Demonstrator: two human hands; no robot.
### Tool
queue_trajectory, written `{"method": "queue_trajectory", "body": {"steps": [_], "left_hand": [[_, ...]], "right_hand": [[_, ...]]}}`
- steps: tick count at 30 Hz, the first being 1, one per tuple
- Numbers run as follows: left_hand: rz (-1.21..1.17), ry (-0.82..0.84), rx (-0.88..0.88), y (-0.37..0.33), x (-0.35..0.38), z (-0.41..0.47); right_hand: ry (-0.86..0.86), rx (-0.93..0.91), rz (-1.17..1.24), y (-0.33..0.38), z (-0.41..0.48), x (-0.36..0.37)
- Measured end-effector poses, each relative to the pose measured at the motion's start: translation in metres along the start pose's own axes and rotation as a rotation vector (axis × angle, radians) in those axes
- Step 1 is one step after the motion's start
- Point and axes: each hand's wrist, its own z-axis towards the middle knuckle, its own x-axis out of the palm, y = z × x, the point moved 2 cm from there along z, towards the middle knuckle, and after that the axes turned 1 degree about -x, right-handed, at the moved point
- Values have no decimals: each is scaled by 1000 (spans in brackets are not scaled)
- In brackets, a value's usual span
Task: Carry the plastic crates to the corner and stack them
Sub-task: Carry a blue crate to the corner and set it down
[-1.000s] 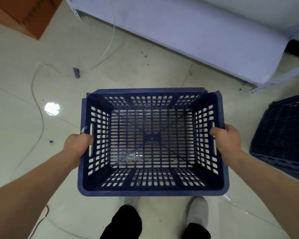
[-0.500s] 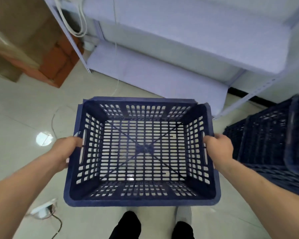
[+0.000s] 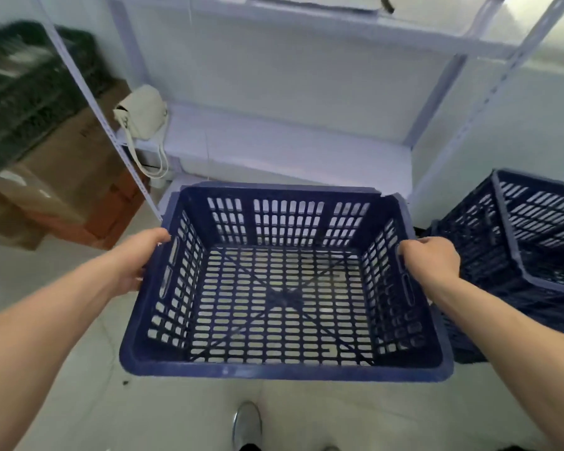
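Note:
I carry an empty dark blue slotted plastic crate point(image 3: 284, 369) in front of me, above the floor. My left hand point(image 3: 137, 258) grips the handle slot in its left wall. On the opposite wall my right hand point(image 3: 432, 260) grips the other handle. To the right, a stack of matching blue crates point(image 3: 528, 242) stands on the floor, its near side partly hidden by my right arm.
A white metal shelving rack point(image 3: 290, 148) stands straight ahead, with a cream bag point(image 3: 142, 117) hanging on its left post. Cardboard boxes point(image 3: 62, 187) topped by a dark crate sit at the left. My shoe point(image 3: 247, 423) shows on the pale tiled floor below.
The view has swung up and closer to the rack, so the shelves, bag and boxes have come into sight. The crate stack at the right looms nearer. Both hands keep their grip.

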Motion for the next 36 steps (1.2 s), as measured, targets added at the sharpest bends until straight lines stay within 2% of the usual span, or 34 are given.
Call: {"method": "queue_trajectory", "body": {"steps": [9, 17, 22, 29, 36], "left_hand": [[4, -26, 137, -48, 20, -79], [0, -162, 265, -75, 52, -148], [24, -178, 359, -88, 89, -179], [115, -118, 416, -111, 115, -204], [204, 40, 440, -125, 140, -210]], "right_hand": [[-83, -86, -54, 4, -15, -98], [-112, -84, -8, -14, -25, -174], [-154, -63, 31, -38, -30, -217], [-238, 2, 90, -65, -49, -269], [-350, 89, 87, -95, -78, -303]]}}
